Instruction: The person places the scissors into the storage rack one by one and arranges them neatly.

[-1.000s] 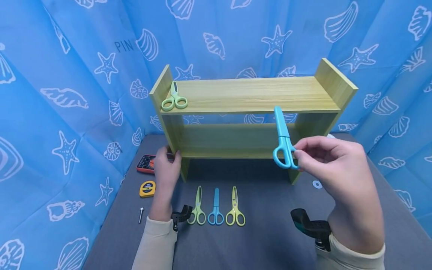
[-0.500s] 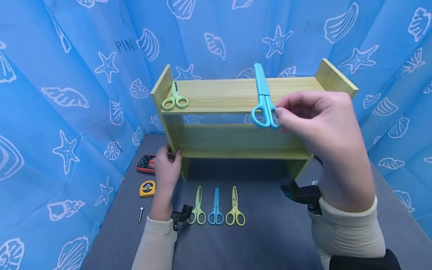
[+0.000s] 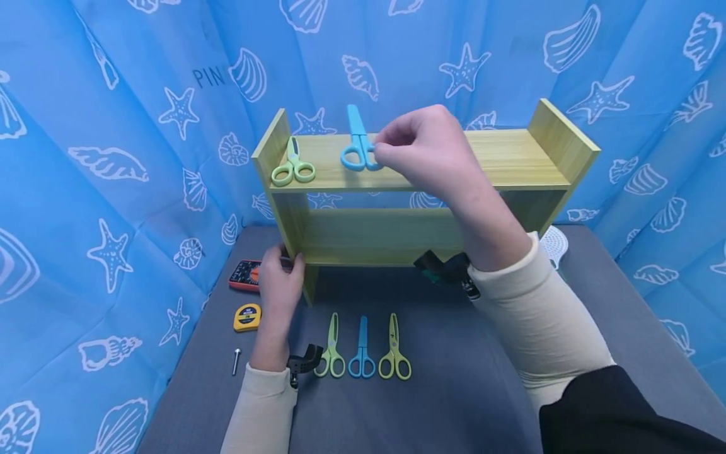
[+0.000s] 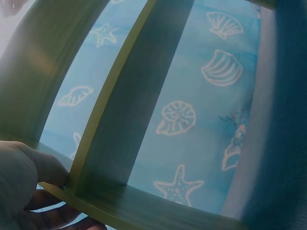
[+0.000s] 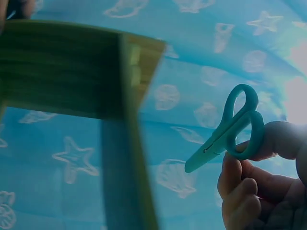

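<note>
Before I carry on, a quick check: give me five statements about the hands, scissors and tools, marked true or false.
1. The right hand pinches the turquoise scissors by a handle. True.
2. On the table, blue scissors lie between green scissors and yellow scissors. True.
3. The left hand holds the yellow scissors. False: it grips the wooden shelf.
4. The pale green scissors lie on the table. False: they lie on the shelf's top board.
5. A tape measure lies between a multimeter and a bolt. True.
</note>
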{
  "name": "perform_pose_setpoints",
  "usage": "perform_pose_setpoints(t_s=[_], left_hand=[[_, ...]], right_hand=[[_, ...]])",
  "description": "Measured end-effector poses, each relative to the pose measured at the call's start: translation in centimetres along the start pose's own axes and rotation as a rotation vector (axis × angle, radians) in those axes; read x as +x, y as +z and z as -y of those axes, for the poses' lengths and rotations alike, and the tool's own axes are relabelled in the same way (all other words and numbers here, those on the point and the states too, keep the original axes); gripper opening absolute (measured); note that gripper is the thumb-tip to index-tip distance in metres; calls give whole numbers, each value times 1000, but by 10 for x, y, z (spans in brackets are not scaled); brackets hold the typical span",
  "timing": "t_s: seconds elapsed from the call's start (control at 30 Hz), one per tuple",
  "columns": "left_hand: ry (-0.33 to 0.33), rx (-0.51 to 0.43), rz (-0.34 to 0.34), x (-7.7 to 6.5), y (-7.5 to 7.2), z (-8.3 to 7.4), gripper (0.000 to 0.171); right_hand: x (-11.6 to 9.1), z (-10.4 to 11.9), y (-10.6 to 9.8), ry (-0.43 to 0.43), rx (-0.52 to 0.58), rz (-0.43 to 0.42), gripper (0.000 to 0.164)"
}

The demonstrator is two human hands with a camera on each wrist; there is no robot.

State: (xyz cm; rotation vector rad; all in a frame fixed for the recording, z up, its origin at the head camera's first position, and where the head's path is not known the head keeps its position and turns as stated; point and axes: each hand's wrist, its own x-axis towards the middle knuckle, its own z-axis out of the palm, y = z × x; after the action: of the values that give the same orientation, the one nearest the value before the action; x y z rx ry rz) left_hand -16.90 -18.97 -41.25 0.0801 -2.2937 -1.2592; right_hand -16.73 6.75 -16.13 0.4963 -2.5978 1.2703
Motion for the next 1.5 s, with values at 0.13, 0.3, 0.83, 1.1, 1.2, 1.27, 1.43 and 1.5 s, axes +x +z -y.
perform_pose_setpoints(t_s=[0.13,0.3,0.83,1.1,1.2,1.27,1.43,1.5], left_hand=[[0,6,0,2,-2,1,31],[2,7,-6,2,-3,2,30],[29,2,-4,0,0,0,29],[44,-6,-23,1,1,1,29],[29,-21,-8,0,2,4,30],[14,-28,4,0,2,7,31],[3,-22,7,0,1,8,29],[19,-12,0,2,1,5,28]], right_hand=[[26,0,25,26,-62,70,21],[45,-4,50,57,-153,126,18],[2,-17,30,-85,-103,-16,21],[-49,-29,9,-251,-45,-195,13],[-67,-35,3,-285,-22,-228,11],[-79,-41,1,-304,-2,-240,10],[-104,-54,-1,-339,28,-252,14],[-113,-58,-3,-344,38,-257,16]])
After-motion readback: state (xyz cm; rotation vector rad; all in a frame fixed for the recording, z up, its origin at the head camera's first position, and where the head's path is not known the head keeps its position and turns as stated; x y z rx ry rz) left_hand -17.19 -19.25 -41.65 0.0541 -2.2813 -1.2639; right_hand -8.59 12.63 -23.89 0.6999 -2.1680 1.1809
